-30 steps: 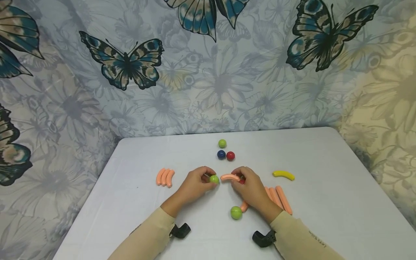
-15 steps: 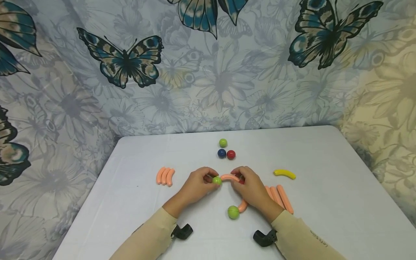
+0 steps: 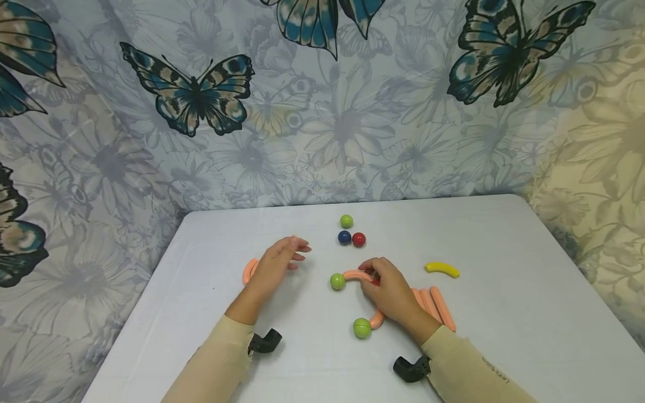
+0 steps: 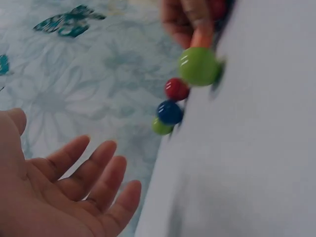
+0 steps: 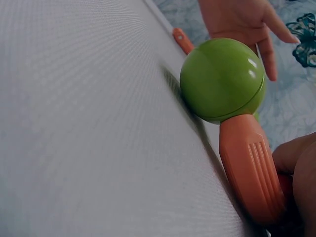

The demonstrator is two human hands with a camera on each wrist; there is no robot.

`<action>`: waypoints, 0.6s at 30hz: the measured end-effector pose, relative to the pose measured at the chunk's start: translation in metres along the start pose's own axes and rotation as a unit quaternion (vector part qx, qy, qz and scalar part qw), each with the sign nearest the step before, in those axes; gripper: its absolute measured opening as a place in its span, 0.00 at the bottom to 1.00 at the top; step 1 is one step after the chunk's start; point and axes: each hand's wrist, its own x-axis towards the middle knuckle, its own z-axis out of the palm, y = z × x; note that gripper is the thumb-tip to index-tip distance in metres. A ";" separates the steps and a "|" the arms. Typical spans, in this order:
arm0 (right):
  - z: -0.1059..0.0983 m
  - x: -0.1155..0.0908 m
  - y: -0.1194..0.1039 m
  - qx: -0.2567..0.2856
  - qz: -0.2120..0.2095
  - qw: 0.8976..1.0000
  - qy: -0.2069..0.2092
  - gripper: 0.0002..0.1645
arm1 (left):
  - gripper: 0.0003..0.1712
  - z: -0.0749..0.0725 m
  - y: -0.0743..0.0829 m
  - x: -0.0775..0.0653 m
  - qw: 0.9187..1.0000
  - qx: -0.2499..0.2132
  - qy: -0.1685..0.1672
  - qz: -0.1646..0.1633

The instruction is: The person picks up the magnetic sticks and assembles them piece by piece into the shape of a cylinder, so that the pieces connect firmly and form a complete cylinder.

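My left hand (image 3: pixel 279 260) is held in the air left of the balls, palm turned inward and fingers loosely spread, holding nothing. My right hand (image 3: pixel 385 285) grips a red ball (image 3: pixel 375 279), mostly hidden by its fingers. From there a curved orange toy stick (image 3: pixel 356 275) reaches left to a green ball (image 3: pixel 337 281). Nearer the person, another curved stick (image 3: pixel 377 320) meets a larger-looking green ball (image 3: pixel 361 328); in the right wrist view this green ball (image 5: pixel 222 79) joins the ribbed stick's end (image 5: pixel 249 168). The right forearm covers part of that stick.
At the back of the white table (image 3: pixel 504 246) sit a green ball (image 3: pixel 346 221), a blue ball (image 3: pixel 345 237) and a red ball (image 3: pixel 359 239). A yellow curved stick (image 3: pixel 442 269) and straight orange sticks (image 3: pixel 442 309) lie right. Curved orange sticks (image 3: pixel 249 271) lie left, partly covered.
My left hand brought the green ball to the curved stick's end, then let go and moved up and left. My right hand has stayed in place, gripping the red ball.
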 end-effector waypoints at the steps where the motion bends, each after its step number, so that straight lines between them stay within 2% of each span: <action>1: 0.000 0.000 0.000 0.001 0.000 1.000 -0.001 0.14 | 0.36 -0.007 0.002 0.000 1.000 -0.011 0.000 -0.002; 6: -0.001 0.000 0.000 0.001 0.001 1.000 -0.004 0.13 | 0.48 -0.041 0.002 0.000 0.997 -0.067 -0.011 -0.026; 9: -0.001 0.000 0.001 0.002 0.001 1.000 -0.004 0.13 | 0.52 -0.056 0.001 0.000 0.995 -0.091 -0.011 -0.042; 13: -0.001 -0.001 0.000 0.001 0.002 1.000 -0.004 0.13 | 0.54 -0.069 -0.002 -0.002 0.994 -0.096 -0.011 -0.052; 18: -0.002 -0.001 0.000 0.004 -0.002 1.000 -0.004 0.12 | 0.56 -0.081 -0.006 -0.003 0.993 -0.081 -0.033 -0.081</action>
